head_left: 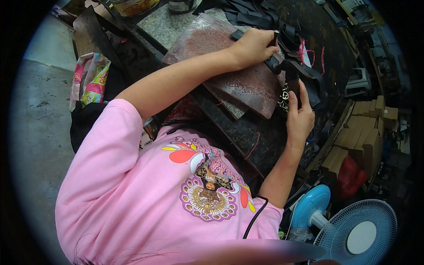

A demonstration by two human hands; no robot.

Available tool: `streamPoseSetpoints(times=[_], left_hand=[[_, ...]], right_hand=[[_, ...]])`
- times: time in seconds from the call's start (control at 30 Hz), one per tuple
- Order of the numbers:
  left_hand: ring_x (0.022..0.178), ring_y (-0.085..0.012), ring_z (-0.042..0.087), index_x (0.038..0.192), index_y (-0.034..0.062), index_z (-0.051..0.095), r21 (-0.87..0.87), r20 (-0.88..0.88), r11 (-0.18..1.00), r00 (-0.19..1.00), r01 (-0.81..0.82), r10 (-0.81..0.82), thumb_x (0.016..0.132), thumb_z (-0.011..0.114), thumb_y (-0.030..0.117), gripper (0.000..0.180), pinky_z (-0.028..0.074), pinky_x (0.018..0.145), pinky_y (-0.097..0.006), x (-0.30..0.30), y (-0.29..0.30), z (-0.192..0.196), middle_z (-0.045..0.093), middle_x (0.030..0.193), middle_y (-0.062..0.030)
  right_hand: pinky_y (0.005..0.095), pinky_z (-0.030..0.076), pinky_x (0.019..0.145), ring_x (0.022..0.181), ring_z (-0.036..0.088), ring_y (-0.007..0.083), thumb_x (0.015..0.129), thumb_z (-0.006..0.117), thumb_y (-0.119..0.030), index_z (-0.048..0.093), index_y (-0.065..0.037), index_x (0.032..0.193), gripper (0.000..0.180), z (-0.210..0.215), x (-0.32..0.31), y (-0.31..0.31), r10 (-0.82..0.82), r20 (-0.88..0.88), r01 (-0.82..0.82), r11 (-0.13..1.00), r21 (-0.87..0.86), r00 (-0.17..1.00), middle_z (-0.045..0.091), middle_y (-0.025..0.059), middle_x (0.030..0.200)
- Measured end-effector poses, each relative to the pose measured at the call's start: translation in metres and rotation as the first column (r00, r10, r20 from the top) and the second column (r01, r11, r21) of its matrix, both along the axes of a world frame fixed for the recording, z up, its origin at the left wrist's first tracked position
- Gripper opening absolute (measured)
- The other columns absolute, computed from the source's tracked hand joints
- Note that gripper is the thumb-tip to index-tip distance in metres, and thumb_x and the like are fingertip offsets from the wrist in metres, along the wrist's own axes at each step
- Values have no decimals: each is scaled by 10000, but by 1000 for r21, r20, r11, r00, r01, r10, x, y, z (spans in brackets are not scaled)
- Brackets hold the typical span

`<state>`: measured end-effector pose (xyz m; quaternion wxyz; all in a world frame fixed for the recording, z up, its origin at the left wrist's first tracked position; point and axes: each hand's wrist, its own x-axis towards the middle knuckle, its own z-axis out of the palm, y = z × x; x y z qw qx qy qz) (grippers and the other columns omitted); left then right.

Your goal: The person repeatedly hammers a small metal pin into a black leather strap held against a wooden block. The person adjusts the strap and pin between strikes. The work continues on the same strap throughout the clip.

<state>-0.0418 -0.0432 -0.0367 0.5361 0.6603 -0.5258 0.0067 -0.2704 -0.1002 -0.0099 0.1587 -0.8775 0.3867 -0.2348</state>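
My left hand (252, 47) is closed round a black strap (274, 64), which hangs down over the edge of a worn, reddish-brown slab (247, 86). Nearer to me on the right, my right hand (300, 117) has its thumb and forefinger about the lower part of the black strap. Against that thumb, to its left, is a cluster of small gold-coloured shapes (283, 98); whether they are metal parts or a pattern cannot be made out. More black straps (247, 13) lie heaped beyond my left hand.
The slab lies on a speckled stone plate (161, 28) on a dark workbench (238, 132). Pink ribbon (304, 53) lies near the straps. A bright plastic bag (90, 77) hangs at the left. To the right are cardboard boxes (360, 132), a white stool (357, 81) and a blue-and-white fan (360, 236).
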Motion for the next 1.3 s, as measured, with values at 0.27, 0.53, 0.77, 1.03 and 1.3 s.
streamPoseSetpoints(times=[0.27, 0.53, 0.77, 1.03, 1.3], left_hand=[[785, -362, 672, 905, -4, 612, -9, 204, 1000, 979, 12, -9, 846, 719, 144, 191, 521, 666, -378, -7, -3, 3, 663, 803, -194], [773, -236, 689, 938, 1, 631, -20, 0, 1000, 1000, 18, -18, 888, 705, 192, 211, 519, 679, -340, 1, 1, 4, 695, 834, -132], [816, -220, 691, 959, 38, 682, 123, -59, 984, 988, -132, 140, 881, 695, 301, 275, 523, 759, -340, 74, 16, 8, 709, 845, -101], [803, -127, 647, 982, 46, 660, 230, -221, 916, 935, 328, -279, 923, 670, 280, 241, 497, 764, -295, 90, 23, -5, 690, 841, -34], [801, -113, 641, 977, 45, 666, 167, -166, 974, 978, 155, -127, 916, 677, 248, 212, 495, 746, -282, 88, 62, 3, 687, 842, -34]], right_hand=[[396, 515, 738, 812, 702, 310, 936, 624, -415, 612, -295, 1315, 398, 12, -4, -5, -38, -19, 40, 993, 115, 999, 730, 135, 963], [232, 447, 526, 609, 564, 61, 930, 688, -233, 602, -62, 1277, 396, 22, -8, -18, -124, 450, -141, 848, 511, 884, 632, 30, 749], [208, 435, 511, 564, 534, 69, 915, 697, -175, 574, 14, 1134, 314, 2, 7, -17, -114, 476, -305, 635, 710, 872, 639, 52, 822], [222, 437, 522, 539, 536, 81, 946, 662, -273, 576, -25, 1073, 291, 8, 50, -26, 0, 466, -368, 614, 698, 885, 710, 109, 962], [214, 439, 526, 550, 527, 74, 933, 675, -258, 603, -9, 1129, 325, 12, 66, -3, 87, 418, -363, 671, 646, 904, 700, 77, 953]])
